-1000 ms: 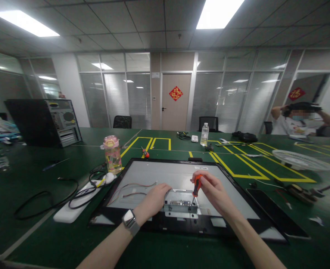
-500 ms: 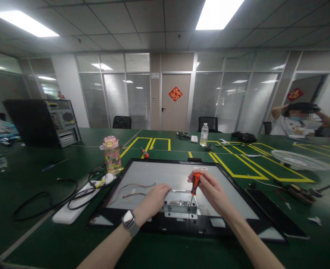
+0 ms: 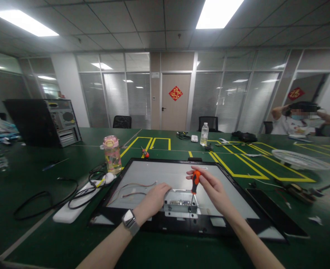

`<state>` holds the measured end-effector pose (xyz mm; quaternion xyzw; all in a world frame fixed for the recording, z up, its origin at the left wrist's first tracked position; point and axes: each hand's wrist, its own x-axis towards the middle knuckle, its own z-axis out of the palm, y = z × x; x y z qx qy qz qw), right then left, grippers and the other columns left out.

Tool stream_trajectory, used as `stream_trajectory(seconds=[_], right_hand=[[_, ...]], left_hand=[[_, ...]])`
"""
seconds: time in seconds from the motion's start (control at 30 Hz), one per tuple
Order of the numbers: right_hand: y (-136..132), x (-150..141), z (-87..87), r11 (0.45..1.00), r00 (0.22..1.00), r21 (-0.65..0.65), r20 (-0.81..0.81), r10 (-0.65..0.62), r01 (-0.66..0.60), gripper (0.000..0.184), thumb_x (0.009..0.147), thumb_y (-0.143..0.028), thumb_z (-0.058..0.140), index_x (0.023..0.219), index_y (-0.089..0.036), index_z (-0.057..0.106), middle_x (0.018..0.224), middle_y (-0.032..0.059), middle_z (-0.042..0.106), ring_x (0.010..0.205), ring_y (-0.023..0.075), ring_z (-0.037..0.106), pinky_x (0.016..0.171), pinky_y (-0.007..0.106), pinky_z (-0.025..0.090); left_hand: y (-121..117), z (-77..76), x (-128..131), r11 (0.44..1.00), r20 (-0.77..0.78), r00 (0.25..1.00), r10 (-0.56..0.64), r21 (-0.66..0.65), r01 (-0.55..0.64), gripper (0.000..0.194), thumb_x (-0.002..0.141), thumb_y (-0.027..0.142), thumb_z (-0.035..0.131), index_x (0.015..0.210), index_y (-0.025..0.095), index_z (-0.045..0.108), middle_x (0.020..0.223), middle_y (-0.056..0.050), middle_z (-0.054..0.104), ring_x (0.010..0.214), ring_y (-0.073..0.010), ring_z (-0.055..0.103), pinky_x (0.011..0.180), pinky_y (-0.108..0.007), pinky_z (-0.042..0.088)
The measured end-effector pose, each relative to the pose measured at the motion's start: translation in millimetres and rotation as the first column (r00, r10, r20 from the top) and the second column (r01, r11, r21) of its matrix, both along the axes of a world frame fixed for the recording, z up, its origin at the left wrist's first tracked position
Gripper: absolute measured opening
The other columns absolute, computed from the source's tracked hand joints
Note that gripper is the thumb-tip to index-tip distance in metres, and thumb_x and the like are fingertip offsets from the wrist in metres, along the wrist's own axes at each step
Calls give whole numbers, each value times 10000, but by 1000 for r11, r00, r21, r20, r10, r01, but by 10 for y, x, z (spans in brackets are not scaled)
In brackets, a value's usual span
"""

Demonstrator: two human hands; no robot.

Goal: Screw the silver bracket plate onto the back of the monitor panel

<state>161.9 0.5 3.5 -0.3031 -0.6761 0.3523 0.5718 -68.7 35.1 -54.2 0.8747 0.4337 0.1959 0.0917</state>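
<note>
A flat display panel (image 3: 153, 170) with a black frame lies face-down or face-up, I cannot tell which, in front of me. On its near middle sits a metal bracket (image 3: 178, 210). My left hand (image 3: 156, 196), wearing a watch, holds the bracket's left end; its fingertips are partly hidden. In my right hand (image 3: 209, 183) is an orange and black screwdriver (image 3: 195, 181), pinched loosely by the handle with some fingers extended. The screwdriver stands nearly upright, its tip down at the bracket's right end. Thin wires (image 3: 134, 186) lie on the panel, left of my left hand.
Left of the panel are a white power strip (image 3: 67, 215), black cable and a pink drinking bottle (image 3: 112, 155). A computer case (image 3: 41, 121) stands farther left. A dark slab (image 3: 275, 213) lies right. Behind are a red-handled tool (image 3: 145, 152) and clear bottle (image 3: 204, 134). Someone sits far right.
My right hand's fingers have loosened and shifted slightly around the screwdriver handle. The screwdriver stays at the bracket's right end; my left hand has hardly moved.
</note>
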Motion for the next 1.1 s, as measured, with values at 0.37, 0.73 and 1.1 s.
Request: stream_trajectory(seconds=[0.37, 0.73, 1.1], right_hand=[[27, -5, -81, 945, 962, 213, 61, -267, 249, 263, 894, -387, 494, 1045, -250, 659, 1015, 76, 643, 953, 249, 599, 853, 393, 464], [39, -1, -69, 955, 966, 167, 47, -254, 243, 294, 900, -391, 468, 1113, -267, 628, 1070, 78, 606, 930, 239, 598, 814, 390, 488], [48, 10, -99, 953, 965, 193, 74, -250, 232, 278, 910, -347, 461, 1125, -260, 616, 1035, 74, 596, 907, 226, 587, 810, 386, 489]], left_hand=[[56, -80, -13, 999, -8, 1000, -17, 37, 18, 535, 738, -70, 326, 1163, 154, 560, 1171, -83, 597, 1088, -174, 534, 983, -300, 375], [20, -21, -5, 1000, -16, 1000, -1, 13, 1, 526, 742, -66, 347, 1164, 162, 561, 1190, -77, 594, 1107, -163, 525, 991, -287, 366], [28, -33, -9, 1000, -8, 1000, -13, 16, 13, 517, 755, -62, 336, 1162, 162, 563, 1191, -77, 593, 1108, -166, 525, 989, -306, 377]])
